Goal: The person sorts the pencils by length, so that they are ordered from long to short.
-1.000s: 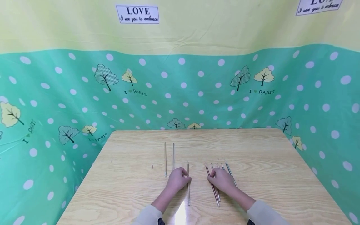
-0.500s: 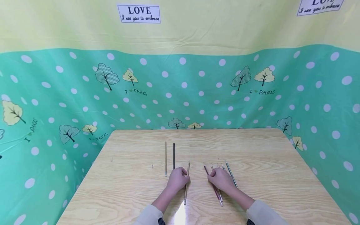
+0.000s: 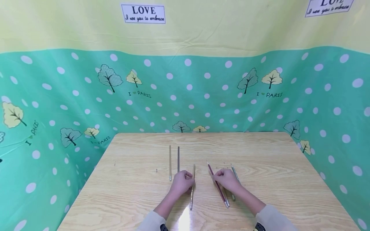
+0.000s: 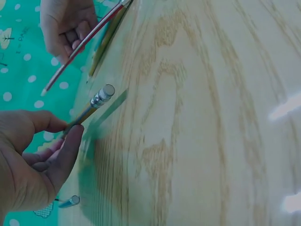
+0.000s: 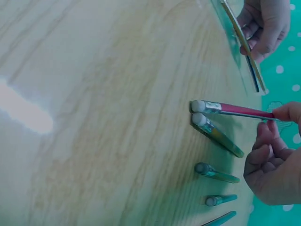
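My left hand pinches a gold pencil between thumb and fingertips. In the left wrist view its white eraser end points up over the table, casting a shadow. A red pencil is pinched by my right hand, its sharpened tip pointing away and leftward. The right wrist view shows that pencil's eraser close beside the eraser of a yellowish pencil. Several more pencils, among them a green one, lie under or near the right hand, which partly hides them in the head view.
Beyond the left hand lie another gold pencil and a black pencil, roughly parallel. A teal pencil lies right of the right hand. Small crumbs dot the wooden table. Patterned cloth hangs behind its far edge.
The red pencil, in my right hand, has slid forward and left, separating from the others at its tip. The gold pencil in my left hand has tilted slightly; that hand barely moved.
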Demonstrator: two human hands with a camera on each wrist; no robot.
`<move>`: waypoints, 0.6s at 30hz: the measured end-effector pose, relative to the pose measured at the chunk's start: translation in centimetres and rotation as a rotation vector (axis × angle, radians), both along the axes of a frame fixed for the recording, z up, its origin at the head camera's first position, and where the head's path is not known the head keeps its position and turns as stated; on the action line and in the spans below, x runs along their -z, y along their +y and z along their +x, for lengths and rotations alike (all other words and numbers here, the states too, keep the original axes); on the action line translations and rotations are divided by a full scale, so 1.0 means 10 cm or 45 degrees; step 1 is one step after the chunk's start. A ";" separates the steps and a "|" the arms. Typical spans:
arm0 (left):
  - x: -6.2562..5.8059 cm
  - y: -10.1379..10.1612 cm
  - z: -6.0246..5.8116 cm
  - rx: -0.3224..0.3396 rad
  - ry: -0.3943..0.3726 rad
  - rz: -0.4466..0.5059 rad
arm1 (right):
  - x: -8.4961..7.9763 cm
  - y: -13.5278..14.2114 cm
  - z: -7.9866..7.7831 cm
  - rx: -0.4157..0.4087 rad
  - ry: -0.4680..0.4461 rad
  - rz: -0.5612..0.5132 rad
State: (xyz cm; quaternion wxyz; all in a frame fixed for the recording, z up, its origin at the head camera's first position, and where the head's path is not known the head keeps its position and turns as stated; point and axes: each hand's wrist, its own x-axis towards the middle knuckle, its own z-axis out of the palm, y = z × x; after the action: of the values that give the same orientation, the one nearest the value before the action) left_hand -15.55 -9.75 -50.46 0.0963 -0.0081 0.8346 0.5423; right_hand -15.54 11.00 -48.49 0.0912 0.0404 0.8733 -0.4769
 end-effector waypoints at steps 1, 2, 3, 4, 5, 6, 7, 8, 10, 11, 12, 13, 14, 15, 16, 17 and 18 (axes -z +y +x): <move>0.00 0.00 -0.01 -0.001 0.006 0.011 | -0.01 0.00 -0.01 0.003 -0.005 -0.022; 0.00 0.00 -0.01 -0.001 0.012 0.013 | -0.02 0.00 -0.02 0.005 -0.012 -0.046; -0.01 0.00 -0.02 -0.004 0.014 0.020 | -0.02 0.01 -0.02 0.003 -0.016 -0.060; -0.01 0.00 -0.02 -0.007 0.014 0.030 | -0.02 0.01 -0.03 0.005 -0.023 -0.076; -0.01 0.01 -0.02 -0.010 0.011 0.042 | -0.02 0.01 -0.03 0.004 -0.031 -0.093; -0.01 0.01 -0.03 -0.015 0.002 0.060 | -0.03 0.02 -0.04 0.003 -0.043 -0.110; -0.01 0.01 -0.03 -0.018 -0.004 0.078 | -0.03 0.02 -0.04 0.003 -0.055 -0.133; 0.00 0.02 -0.03 -0.024 -0.016 0.094 | -0.04 0.03 -0.04 -0.001 -0.062 -0.155; 0.00 0.02 -0.04 -0.034 -0.030 0.120 | -0.05 0.03 -0.04 -0.011 -0.079 -0.195; 0.00 0.02 -0.04 -0.038 -0.041 0.136 | -0.06 0.04 -0.04 -0.016 -0.083 -0.219; -0.01 0.03 -0.05 -0.039 -0.047 0.153 | -0.07 0.05 -0.04 -0.027 -0.081 -0.245; -0.02 0.03 -0.05 -0.038 -0.051 0.170 | -0.08 0.05 -0.05 -0.034 -0.082 -0.276; -0.03 0.03 -0.05 -0.038 -0.057 0.189 | -0.09 0.06 -0.05 -0.043 -0.085 -0.305; -0.04 0.04 -0.06 -0.035 -0.058 0.206 | -0.10 0.07 -0.06 -0.050 -0.088 -0.331; -0.05 0.04 -0.07 -0.030 -0.058 0.225 | -0.11 0.07 -0.07 -0.053 -0.085 -0.356; -0.05 0.05 -0.08 -0.025 -0.055 0.243 | -0.11 0.08 -0.08 -0.056 -0.083 -0.377; -0.06 0.05 -0.08 -0.018 -0.048 0.257 | -0.12 0.09 -0.08 -0.062 -0.080 -0.388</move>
State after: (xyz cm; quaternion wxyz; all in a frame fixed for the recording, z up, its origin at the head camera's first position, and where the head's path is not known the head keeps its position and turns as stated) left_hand -16.39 -9.20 -49.88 0.1086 -0.0144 0.7737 0.6240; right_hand -16.36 11.88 -47.30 0.1353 0.0197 0.7883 -0.6000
